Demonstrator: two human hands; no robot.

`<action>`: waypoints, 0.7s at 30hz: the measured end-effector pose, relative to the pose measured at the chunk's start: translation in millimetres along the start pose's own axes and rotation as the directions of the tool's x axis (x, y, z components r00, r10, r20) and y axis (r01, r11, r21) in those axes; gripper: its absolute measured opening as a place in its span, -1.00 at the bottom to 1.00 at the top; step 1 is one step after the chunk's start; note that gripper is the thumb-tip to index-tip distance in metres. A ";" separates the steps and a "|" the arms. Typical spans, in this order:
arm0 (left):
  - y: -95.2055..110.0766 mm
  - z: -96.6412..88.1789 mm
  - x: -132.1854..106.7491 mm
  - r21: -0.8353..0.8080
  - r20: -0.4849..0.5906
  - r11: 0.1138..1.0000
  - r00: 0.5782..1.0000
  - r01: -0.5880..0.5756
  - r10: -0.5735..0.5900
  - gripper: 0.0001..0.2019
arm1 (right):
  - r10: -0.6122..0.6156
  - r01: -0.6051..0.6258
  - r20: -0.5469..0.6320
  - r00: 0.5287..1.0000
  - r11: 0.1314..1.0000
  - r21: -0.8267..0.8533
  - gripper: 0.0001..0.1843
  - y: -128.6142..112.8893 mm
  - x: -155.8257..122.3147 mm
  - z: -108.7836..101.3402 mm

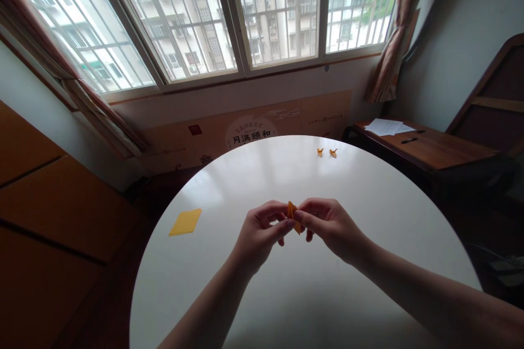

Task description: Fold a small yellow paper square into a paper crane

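Observation:
A small piece of folded orange-yellow paper (pixel 291 210) is pinched between my two hands, above the middle of the white table. My left hand (pixel 262 232) grips its left side with thumb and index finger. From the other side, the thumb and fingers of my right hand (pixel 327 223) close on it, covering part of the folds. To the left lies a flat stack of yellow paper squares (pixel 186 222). Near the table's far edge stand two small folded paper birds, one bird (pixel 320 152) just left of the other bird (pixel 333 153).
The round white table (pixel 229 174) has a curved edge. Behind it, a printed cardboard panel (pixel 213 125) leans below the barred windows. At the right, a wooden chair (pixel 450 144) bears white papers (pixel 388 127) and a dark pen-like object (pixel 408 140). Wooden cabinets (pixel 49 196) stand at the left.

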State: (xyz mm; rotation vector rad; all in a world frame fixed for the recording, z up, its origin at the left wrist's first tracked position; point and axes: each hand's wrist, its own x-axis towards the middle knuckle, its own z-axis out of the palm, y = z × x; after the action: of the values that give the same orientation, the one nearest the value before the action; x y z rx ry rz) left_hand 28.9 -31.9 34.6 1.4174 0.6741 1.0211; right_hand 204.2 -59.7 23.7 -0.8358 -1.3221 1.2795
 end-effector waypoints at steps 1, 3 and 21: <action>-0.6 -0.1 0.4 -0.027 0.009 1.000 1.000 0.007 -0.007 -0.82 | 0.003 -0.003 -0.002 1.000 1.000 0.007 -0.69 -0.4 0.0 0.2; -1.7 -0.2 0.9 -0.060 0.008 0.998 1.000 0.018 -0.018 -0.81 | 0.014 -0.014 -0.005 1.000 1.000 0.024 -0.68 -1.0 0.0 0.6; -9.1 5.5 -0.7 -0.176 -0.140 0.978 0.981 0.109 -0.135 -0.82 | -0.005 0.002 -0.052 0.999 0.998 -0.057 -0.67 1.4 0.5 0.0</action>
State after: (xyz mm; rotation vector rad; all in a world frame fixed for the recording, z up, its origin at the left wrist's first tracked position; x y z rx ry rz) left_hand 34.9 -33.9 26.1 1.1470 0.7589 1.0696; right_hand 203.9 -58.9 22.4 -0.9002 -1.3236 1.2138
